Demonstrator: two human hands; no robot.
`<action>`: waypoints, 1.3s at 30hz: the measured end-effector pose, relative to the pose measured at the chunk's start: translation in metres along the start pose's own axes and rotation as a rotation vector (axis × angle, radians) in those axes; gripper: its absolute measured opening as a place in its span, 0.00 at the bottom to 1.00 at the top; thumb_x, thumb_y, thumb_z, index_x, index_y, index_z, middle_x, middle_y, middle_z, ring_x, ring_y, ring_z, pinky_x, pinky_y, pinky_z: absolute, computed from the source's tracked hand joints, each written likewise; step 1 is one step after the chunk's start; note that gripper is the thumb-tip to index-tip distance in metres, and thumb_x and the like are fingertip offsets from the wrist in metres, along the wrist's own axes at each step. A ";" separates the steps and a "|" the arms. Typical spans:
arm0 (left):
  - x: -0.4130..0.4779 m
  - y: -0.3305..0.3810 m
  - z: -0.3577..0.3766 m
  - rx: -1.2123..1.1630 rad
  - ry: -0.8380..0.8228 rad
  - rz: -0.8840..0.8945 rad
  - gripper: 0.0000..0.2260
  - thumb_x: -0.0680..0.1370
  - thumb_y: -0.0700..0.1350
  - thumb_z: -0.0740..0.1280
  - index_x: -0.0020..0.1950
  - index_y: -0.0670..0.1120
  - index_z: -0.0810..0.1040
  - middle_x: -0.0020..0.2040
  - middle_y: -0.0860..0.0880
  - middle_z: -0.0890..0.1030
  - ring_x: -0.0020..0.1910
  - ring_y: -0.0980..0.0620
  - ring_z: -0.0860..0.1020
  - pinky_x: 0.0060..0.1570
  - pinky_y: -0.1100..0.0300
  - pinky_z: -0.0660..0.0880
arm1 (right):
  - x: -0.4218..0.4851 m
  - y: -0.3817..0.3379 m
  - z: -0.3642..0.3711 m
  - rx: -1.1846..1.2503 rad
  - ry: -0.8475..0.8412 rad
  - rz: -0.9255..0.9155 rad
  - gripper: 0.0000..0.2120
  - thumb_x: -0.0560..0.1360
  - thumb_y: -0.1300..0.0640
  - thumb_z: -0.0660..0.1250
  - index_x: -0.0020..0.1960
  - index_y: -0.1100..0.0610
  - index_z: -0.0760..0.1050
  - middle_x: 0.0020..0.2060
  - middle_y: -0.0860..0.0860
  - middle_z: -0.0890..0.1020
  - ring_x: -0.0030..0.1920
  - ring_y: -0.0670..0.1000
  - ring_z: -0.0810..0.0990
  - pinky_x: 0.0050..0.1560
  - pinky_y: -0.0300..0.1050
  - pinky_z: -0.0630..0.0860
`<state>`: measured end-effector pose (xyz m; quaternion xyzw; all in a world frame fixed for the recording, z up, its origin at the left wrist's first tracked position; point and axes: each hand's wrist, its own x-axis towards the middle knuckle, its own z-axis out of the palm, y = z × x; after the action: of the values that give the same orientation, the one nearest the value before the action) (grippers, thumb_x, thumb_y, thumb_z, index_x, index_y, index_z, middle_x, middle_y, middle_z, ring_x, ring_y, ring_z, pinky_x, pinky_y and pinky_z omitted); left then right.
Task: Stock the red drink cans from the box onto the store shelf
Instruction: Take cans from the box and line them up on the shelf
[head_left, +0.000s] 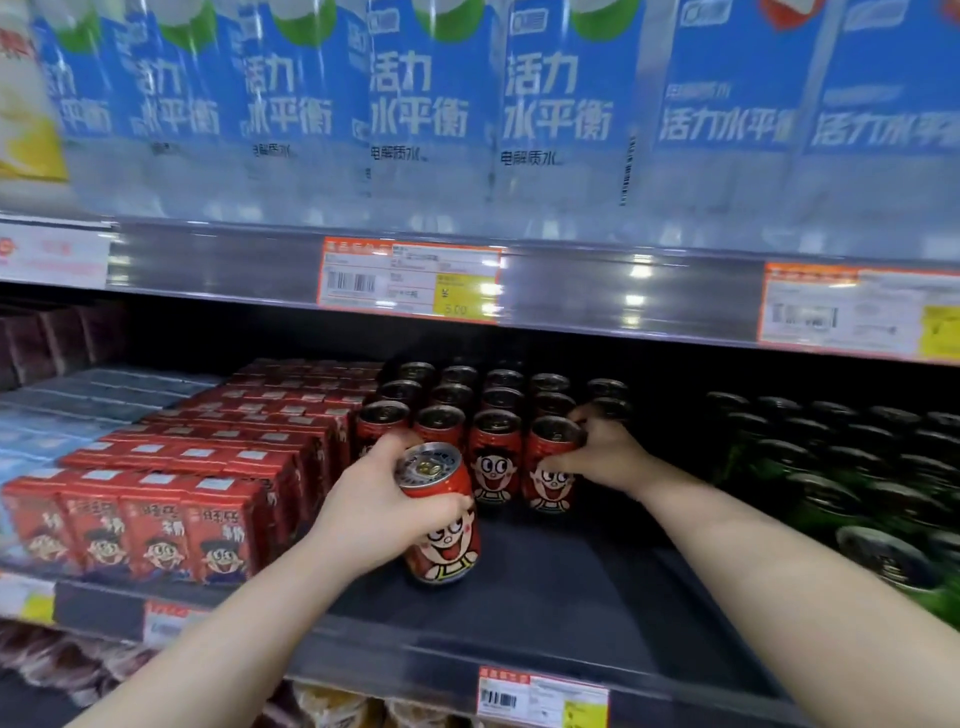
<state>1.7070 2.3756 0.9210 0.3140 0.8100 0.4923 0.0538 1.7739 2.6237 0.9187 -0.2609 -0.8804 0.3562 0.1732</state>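
Left grip (379, 509) is closed round a red can (441, 525), holding it slightly tilted just in front of the can block (493, 452) on the shelf (571, 597), probably to start a new front row, while right grip (605, 452) clasps the block's corner can (550, 467), seemingly to steady it.

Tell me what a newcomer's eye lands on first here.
Centre frame, the left hand grips a tilted red can with a cartoon face at the bare shelf front. Just behind, the right hand holds a front-row can of the red rows. Above, big blue-labelled bottles fill the top of the frame.
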 end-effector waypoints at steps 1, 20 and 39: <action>0.002 0.002 0.004 -0.002 -0.014 0.009 0.21 0.62 0.50 0.79 0.45 0.60 0.70 0.46 0.60 0.78 0.49 0.56 0.79 0.51 0.57 0.76 | -0.002 0.001 0.001 -0.008 0.014 -0.010 0.28 0.64 0.58 0.79 0.59 0.55 0.70 0.53 0.52 0.79 0.56 0.50 0.78 0.55 0.40 0.72; 0.045 0.069 0.157 0.131 -0.316 0.135 0.27 0.63 0.55 0.77 0.56 0.51 0.71 0.51 0.51 0.81 0.49 0.51 0.79 0.50 0.57 0.77 | -0.072 0.035 -0.075 -0.372 0.034 0.149 0.25 0.71 0.61 0.68 0.67 0.54 0.70 0.62 0.53 0.77 0.61 0.52 0.75 0.55 0.35 0.69; 0.025 -0.019 0.066 0.579 -0.365 0.065 0.30 0.69 0.64 0.69 0.67 0.52 0.70 0.66 0.50 0.70 0.64 0.51 0.70 0.63 0.56 0.70 | -0.032 0.043 -0.027 -0.063 0.142 0.212 0.33 0.66 0.55 0.76 0.66 0.56 0.64 0.60 0.55 0.77 0.61 0.55 0.76 0.62 0.49 0.73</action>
<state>1.7048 2.4337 0.8768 0.4246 0.8829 0.1790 0.0907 1.8270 2.6459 0.9027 -0.3825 -0.8441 0.3253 0.1880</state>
